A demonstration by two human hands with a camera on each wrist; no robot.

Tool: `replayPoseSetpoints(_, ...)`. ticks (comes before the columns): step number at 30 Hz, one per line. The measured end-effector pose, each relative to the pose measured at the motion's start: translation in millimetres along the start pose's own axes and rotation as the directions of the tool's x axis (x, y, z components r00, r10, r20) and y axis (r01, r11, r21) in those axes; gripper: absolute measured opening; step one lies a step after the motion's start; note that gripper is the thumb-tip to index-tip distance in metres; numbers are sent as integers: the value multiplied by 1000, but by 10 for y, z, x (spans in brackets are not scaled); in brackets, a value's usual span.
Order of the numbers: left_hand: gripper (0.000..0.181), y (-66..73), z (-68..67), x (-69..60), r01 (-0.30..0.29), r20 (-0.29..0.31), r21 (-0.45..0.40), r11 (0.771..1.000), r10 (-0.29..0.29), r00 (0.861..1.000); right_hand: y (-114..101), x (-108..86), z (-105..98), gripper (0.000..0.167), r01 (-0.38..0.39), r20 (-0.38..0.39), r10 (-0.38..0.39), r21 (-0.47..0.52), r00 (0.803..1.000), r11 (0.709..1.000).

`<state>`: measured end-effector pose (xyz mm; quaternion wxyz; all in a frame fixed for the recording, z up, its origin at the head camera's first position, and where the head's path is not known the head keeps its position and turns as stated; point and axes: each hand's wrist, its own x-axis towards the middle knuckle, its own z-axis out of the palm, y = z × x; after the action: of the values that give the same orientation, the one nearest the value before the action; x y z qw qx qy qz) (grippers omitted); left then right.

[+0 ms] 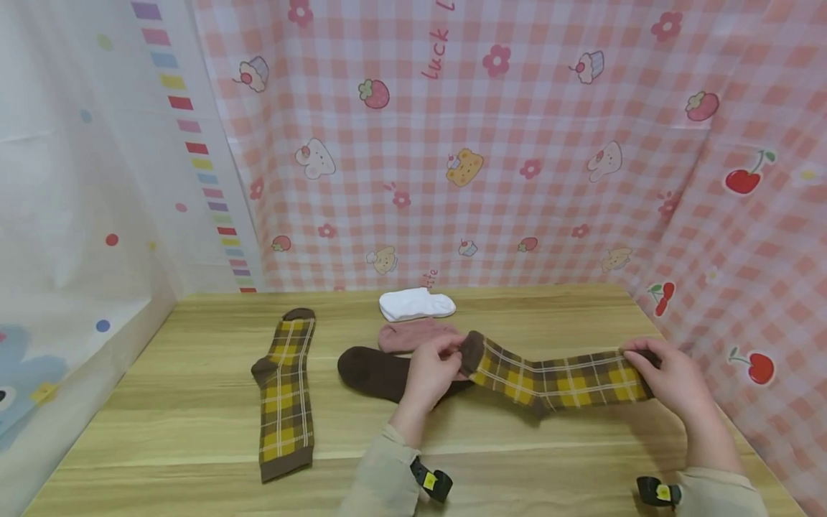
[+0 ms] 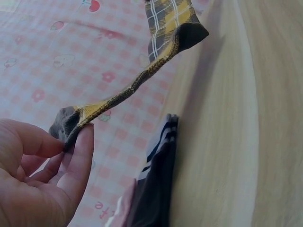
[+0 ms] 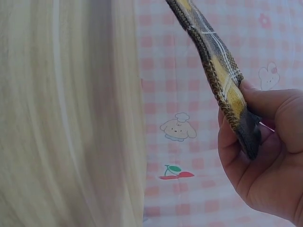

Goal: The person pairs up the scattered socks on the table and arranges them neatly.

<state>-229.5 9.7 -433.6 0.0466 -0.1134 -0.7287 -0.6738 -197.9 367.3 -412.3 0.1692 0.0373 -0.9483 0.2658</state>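
Note:
A yellow and brown plaid sock (image 1: 568, 380) stretches sideways between my two hands, lifted off the table. My left hand (image 1: 431, 370) pinches its brown toe between thumb and fingers; the left wrist view shows the toe (image 2: 66, 125) in that grip. At the other end, my right hand (image 1: 672, 373) holds the brown cuff (image 3: 248, 135), thumb on one side and fingers on the other. A matching plaid sock (image 1: 287, 395) lies flat on the table at the left, toe away from me. Behind my left hand lies a dark brown sock (image 1: 375, 372), partly hidden.
Beyond the dark sock lie a pink sock (image 1: 413, 334) and a white low-cut sock (image 1: 416, 304), near the back edge. The wooden table (image 1: 194, 431) meets a pink checked cloth (image 1: 413, 215) behind and at the right, and a white curtain (image 1: 84, 179) at the left.

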Motion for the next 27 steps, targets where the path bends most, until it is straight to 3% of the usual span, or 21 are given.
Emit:
replayPoseSetpoints(6, 34, 34, -62, 3, -30, 26, -3, 1000, 30, 999, -75, 6, -10, 17, 4, -4, -4, 0, 1000, 1000)
replayPoseSetpoints(14, 33, 16, -130, 28, -101, 57, 101, 990, 95, 994, -158, 24, 14, 15, 46, -4, -46, 11, 999, 999)
replayPoseSetpoints(17, 32, 130, -159, -12, -110, 74, 104, 988, 103, 992, -183, 29, 28, 15, 48, -1, -48, 6, 999, 999)
replayPoseSetpoints(21, 32, 142, -209, -17, -108, 90, 97, 989, 99, 991, -230, 36, 43, 14, 58, 1, -58, 6, 998, 998)
replayPoseSetpoints(24, 34, 33, -252, 14, -119, 93, 99, 988, 109, 990, -272, 33, 54, 12, 71, -1, -71, 11, 997, 997)
replayPoseSetpoints(27, 35, 40, -291, 2, -130, 99, 128, 983, 117, 988, -308, 30, 69, 12, 75, 3, -75, 25, 997, 997)
